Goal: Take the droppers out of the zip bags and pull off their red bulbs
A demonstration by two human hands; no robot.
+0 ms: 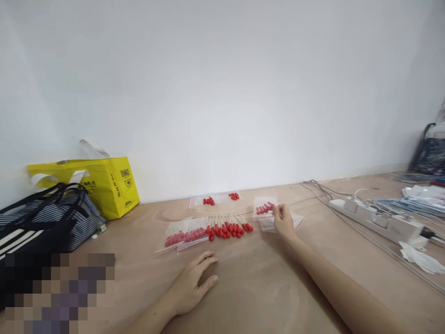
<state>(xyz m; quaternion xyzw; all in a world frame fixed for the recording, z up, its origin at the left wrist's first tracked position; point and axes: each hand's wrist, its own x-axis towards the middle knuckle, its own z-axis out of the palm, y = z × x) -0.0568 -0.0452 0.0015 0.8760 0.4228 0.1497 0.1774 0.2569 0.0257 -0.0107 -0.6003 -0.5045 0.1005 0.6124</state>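
Observation:
Out to the right, my right hand (pixel 283 220) pinches the edge of a clear zip bag (pixel 261 202) that has several red-tipped sticks inside. Beneath it are more clear zip bags (pixel 296 220), lying flat. My left hand (pixel 191 283) rests on the table, fingers spread, holding nothing. In front of its fingertips is a loose row of red-tipped sticks (pixel 227 230), their pale stems pointing to the wall. At that row's left end, two filled zip bags (pixel 193 236) overlap. Farther back, another clear bag (pixel 196 201) lies by two small clusters of red tips (pixel 208 201).
A yellow shopping bag (pixel 116 185) and a dark striped bag (pixel 79 211) stand at the left. On the right lie a white power strip (pixel 378 222) with adapters and cables, and a crumpled white tissue (pixel 420 257). The white wall (pixel 222 116) bounds the table's back edge.

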